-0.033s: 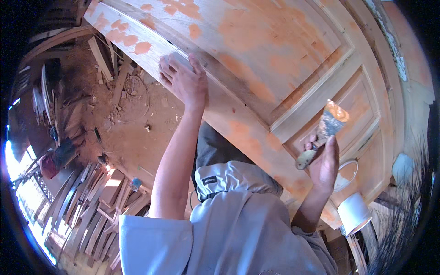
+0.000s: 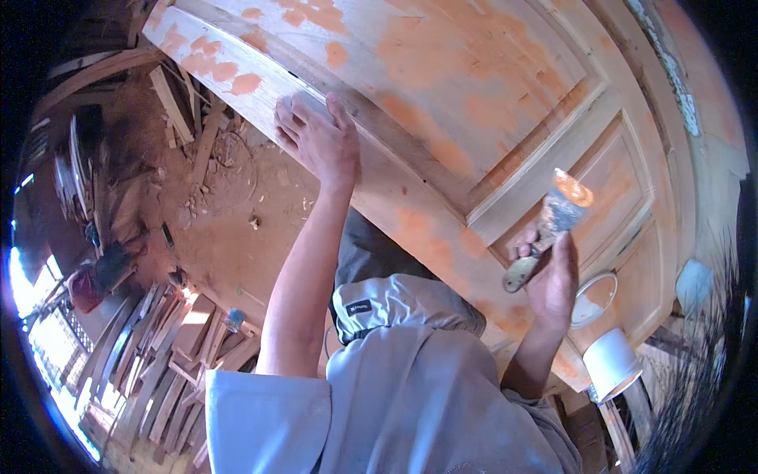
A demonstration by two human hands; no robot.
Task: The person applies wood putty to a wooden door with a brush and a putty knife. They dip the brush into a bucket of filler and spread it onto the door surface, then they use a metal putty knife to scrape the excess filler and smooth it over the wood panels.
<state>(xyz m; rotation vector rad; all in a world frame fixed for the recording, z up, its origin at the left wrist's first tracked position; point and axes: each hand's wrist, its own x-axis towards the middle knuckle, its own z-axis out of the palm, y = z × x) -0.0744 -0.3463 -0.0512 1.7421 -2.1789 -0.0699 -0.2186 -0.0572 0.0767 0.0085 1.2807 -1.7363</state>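
A wooden panelled door (image 2: 442,245) lies in front of me, smeared with orange filler patches. My right hand (image 2: 551,288) grips a putty knife (image 2: 545,237) above the lower panels, its greyish blade tipped with wet orange filler. The blade points up and away, apart from the wood. My left hand (image 2: 322,146) is at the door's near edge strip, fingers bent on one side and thumb on the other. A flat bluish-grey patch (image 2: 308,105) shows between thumb and fingers. What it is cannot be made out.
A white bucket (image 2: 612,363) is beside my right forearm, near a round pale lid or ring (image 2: 594,300). Stacked wood offcuts (image 2: 162,371) lie at the lower left on a brown dirt floor (image 2: 229,213). Dark bristles (image 2: 687,419) fill the lower right rim.
My right hand has shifted slightly left with the putty knife. The left hand stays at the door edge.
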